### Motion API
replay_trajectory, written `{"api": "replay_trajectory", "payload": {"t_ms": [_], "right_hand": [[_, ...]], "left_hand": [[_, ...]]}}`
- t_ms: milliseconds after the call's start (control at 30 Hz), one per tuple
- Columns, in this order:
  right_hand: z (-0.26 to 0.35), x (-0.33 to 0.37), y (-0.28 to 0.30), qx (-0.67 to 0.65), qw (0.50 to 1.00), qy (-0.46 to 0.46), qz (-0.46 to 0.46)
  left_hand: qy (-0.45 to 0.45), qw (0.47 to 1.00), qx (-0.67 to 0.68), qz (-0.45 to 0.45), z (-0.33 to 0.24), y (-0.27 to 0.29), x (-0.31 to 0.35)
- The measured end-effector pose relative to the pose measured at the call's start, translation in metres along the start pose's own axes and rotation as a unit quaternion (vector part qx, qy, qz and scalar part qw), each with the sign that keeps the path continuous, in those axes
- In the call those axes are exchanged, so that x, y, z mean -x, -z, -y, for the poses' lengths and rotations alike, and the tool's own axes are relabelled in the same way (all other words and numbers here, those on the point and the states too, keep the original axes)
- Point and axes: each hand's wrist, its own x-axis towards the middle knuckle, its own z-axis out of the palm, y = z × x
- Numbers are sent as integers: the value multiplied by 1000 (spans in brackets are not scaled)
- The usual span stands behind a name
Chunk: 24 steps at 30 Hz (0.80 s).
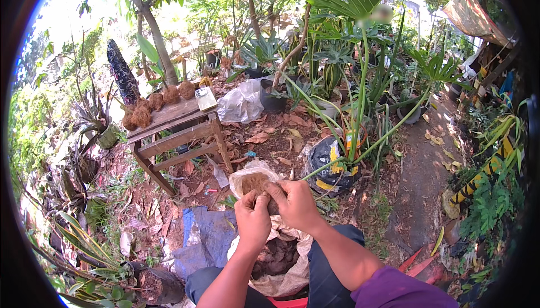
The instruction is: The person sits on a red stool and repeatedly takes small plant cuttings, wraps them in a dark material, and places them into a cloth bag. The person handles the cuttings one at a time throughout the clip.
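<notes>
My left hand (pixel 252 217) and my right hand (pixel 293 202) meet in front of me, both closed, with thumbs and fingertips pinched together. Between them is a small dark brown clump (pixel 273 207), mostly covered by my fingers; it looks like moist soil. Just beyond my fingers stands a clear plastic bag (pixel 239 177) with light brown, powdery material in it. Below my hands, between my knees, a pale sack (pixel 304 247) lies open with dark, lumpy soil (pixel 275 256) inside.
A wooden stool (pixel 174 115) at far left carries several brown fibre balls (pixel 154 102) and a small pale box (pixel 205 98). A blue sheet (pixel 197 246) lies at left. Right of the bag stands a large-leaved plant in a black-wrapped pot (pixel 323 167). A dirt path (pixel 419 178) runs along the right.
</notes>
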Motion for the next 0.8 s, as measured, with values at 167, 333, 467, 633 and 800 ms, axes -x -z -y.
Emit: {"api": "replay_trajectory", "payload": {"t_ms": [167,333,467,633,800], "right_hand": [[-2,-1,1,34,999,19,-15],[-4,-2,1,74,996,44,-38],[-7,-1,0,100,988,92,-71],[-10,-1,-3,169,974,104,-105],[-14,-6,-3,107,981,133,-91]], "left_hand": [[-10,1000,-19,-1,-2,1,3],[-12,1000,-23,-4,-5,-1,3],[-9,1000,-16,-19,-7,-3,5],[-4,1000,9,-14,-10,-4,4],[6,1000,-8,-14,-10,-2,7]]}}
